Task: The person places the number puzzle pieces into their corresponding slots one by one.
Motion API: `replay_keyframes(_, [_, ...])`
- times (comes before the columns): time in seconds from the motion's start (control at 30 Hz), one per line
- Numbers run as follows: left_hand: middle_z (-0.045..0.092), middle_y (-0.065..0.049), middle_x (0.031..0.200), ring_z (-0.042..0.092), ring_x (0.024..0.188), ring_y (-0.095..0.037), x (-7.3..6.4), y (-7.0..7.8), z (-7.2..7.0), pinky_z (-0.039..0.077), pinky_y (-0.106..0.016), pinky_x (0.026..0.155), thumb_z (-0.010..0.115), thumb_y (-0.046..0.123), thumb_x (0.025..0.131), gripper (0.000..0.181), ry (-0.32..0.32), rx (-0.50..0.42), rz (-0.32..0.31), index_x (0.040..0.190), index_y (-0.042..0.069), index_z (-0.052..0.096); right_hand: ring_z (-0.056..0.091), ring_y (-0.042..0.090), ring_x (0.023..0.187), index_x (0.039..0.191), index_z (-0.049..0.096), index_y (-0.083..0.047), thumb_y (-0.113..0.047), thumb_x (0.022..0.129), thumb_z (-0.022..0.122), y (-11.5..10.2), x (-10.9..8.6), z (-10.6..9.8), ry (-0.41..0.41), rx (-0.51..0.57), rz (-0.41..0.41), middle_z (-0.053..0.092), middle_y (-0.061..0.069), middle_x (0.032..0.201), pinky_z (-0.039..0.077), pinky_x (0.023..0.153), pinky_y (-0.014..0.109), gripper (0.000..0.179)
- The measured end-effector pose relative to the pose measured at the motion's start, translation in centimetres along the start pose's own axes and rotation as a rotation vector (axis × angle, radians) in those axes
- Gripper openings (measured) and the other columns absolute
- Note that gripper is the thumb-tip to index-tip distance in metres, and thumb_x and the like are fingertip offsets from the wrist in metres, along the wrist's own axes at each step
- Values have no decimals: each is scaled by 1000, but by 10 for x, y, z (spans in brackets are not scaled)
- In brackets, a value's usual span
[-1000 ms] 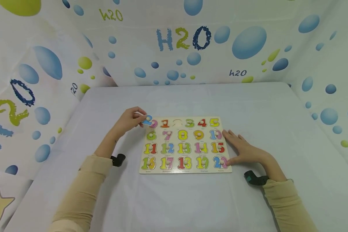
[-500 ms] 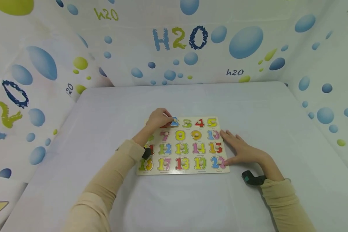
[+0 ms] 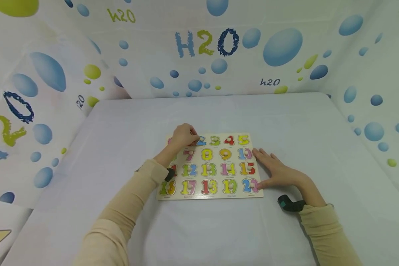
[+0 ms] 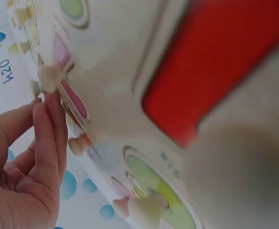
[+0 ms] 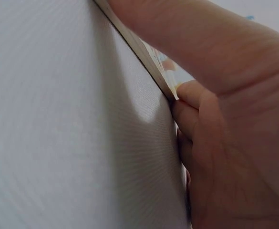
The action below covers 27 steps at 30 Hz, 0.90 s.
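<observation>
A wooden number puzzle board (image 3: 199,198) lies on the white table, its coloured number pieces fitted with round knobs. In the top row, the blue number 2 piece (image 3: 203,143) sits at its place between the 1 and the 3. My left hand (image 3: 182,136) pinches that piece by its knob; in the left wrist view the thumb and fingertips (image 4: 44,112) meet there. Whether the piece lies fully flush is hard to tell. The left hand and forearm partly cover the 0, 1, 6 and 11. My right hand (image 3: 279,171) rests along the board's right edge, fingers spread.
White cloth (image 3: 219,232) covers the table around the board. Behind it hangs a curtain (image 3: 146,48) printed with blue and green drops. Dark wrist cameras (image 3: 290,204) sit on both wrists.
My left hand has carried the blue 2 from the board's upper left corner rightward to the gap between 1 and 3, then lowered it slightly. The right hand stays at the edge.
</observation>
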<state>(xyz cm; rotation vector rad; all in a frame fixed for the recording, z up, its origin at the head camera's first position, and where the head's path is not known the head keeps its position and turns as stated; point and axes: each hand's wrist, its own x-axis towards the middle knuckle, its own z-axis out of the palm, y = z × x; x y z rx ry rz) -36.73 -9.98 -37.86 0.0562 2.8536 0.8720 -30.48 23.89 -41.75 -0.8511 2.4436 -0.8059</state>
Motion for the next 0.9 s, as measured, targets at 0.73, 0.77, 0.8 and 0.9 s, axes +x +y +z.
replay_keyframes(0.73, [64,-13,97,63,77,-23,-20,-1,1,52,-32,65,62,19,92,33,-40,63,127,120,2,58,-1,33,139,149,11,-2,-49,67,80,6,3,3,-12,7,-21,11,19,153,-2,109,51,117])
replay_keyframes(0.77, [63,-15,105,62,87,-25,-23,-3,-3,52,-35,72,61,21,93,37,-44,36,147,125,3,55,-1,33,139,149,11,-2,-49,68,79,7,3,3,-16,9,-19,10,19,153,-2,109,51,116])
replay_keyframes(0.8, [60,-15,114,59,99,-27,-27,-4,-8,49,-38,81,60,24,94,41,-37,27,174,129,4,53,-2,32,139,149,10,-3,-49,69,78,8,3,2,-22,15,-8,9,18,153,-2,109,50,115])
replay_keyframes(0.9, [45,-17,136,41,124,-31,-39,-11,-28,35,-43,101,55,28,96,52,18,46,254,140,4,40,-2,31,139,150,6,-5,-47,78,72,8,2,-4,-39,43,36,4,16,154,0,109,50,106])
